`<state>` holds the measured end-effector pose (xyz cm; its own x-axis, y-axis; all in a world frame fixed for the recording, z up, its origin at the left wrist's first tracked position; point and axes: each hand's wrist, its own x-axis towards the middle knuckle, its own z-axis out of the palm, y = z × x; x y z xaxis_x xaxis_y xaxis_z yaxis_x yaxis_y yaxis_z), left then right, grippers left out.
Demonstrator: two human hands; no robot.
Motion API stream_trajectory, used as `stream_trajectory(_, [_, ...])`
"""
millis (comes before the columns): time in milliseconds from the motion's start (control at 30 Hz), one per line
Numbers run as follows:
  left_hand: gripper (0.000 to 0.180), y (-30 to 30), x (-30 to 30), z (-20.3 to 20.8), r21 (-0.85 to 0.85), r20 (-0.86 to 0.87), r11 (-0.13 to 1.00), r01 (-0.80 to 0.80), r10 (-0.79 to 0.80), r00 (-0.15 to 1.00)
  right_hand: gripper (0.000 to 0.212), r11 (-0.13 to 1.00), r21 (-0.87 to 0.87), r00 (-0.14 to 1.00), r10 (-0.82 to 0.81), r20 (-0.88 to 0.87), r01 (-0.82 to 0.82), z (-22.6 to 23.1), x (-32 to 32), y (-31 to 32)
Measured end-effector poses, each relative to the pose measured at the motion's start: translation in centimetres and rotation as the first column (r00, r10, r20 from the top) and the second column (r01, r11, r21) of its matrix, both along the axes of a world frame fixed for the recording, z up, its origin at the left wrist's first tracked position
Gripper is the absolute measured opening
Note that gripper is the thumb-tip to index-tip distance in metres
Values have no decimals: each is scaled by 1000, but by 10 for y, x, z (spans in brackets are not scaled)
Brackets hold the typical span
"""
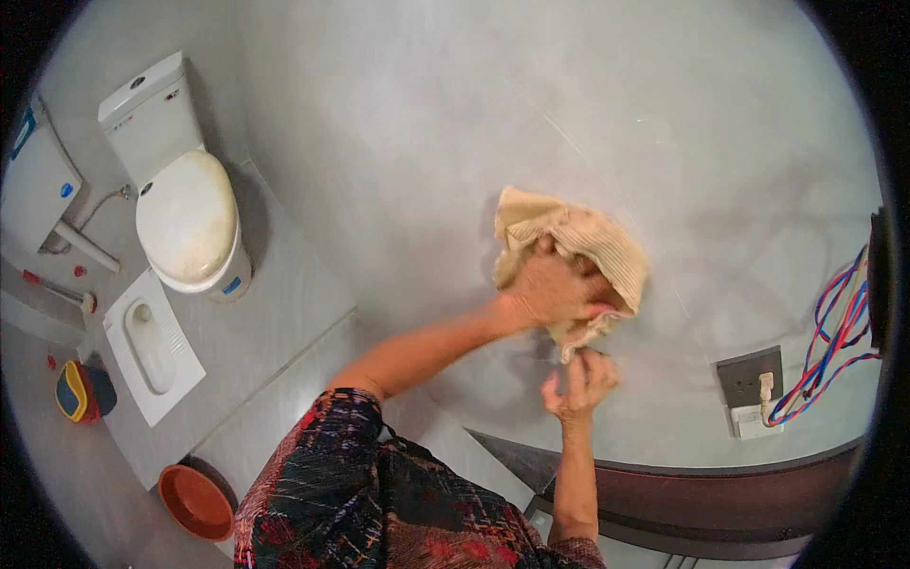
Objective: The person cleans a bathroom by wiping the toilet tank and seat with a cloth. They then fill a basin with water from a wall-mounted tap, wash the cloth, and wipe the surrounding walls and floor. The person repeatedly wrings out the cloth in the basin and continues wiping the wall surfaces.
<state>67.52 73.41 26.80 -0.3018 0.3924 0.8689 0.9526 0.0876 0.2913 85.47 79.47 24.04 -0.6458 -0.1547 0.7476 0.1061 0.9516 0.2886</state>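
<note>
A beige ribbed cloth point(607, 251) lies bunched against the smooth grey wall point(427, 161). My left hand point(555, 284) reaches across from the left and grips it, the fingers partly hidden in the folds and a little blurred. The cloth's upper edge spreads past that hand on both sides. Just below, my right hand point(583, 384) is closed, its fingers pinching the twisted lower corner of the same cloth. A dark patterned sleeve covers my left upper arm.
At right, a dark socket plate point(749, 379) holds a plug beside loose red and blue cables point(825, 351). A dark brown ledge point(701, 488) runs below. Left are a white toilet point(190, 223), a squat pan point(152, 346), a brown basin point(194, 503) and a small colourful bucket point(83, 392).
</note>
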Motion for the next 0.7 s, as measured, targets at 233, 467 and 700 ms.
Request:
stream_trajectory(233, [50, -38, -155, 40, 248, 36, 912, -327, 328, 944, 42, 986, 103, 988, -120, -98, 130, 20, 6, 22])
stream_trajectory(467, [70, -53, -239, 10, 121, 638, 716, -687, 475, 607, 44, 953, 212, 968, -181, -176, 217, 14, -6, 20])
stream_trajectory(700, [61, -12, -154, -1, 61, 501, 679, -731, 613, 611, 36, 971, 183, 981, -129, -143, 154, 16, -4, 20])
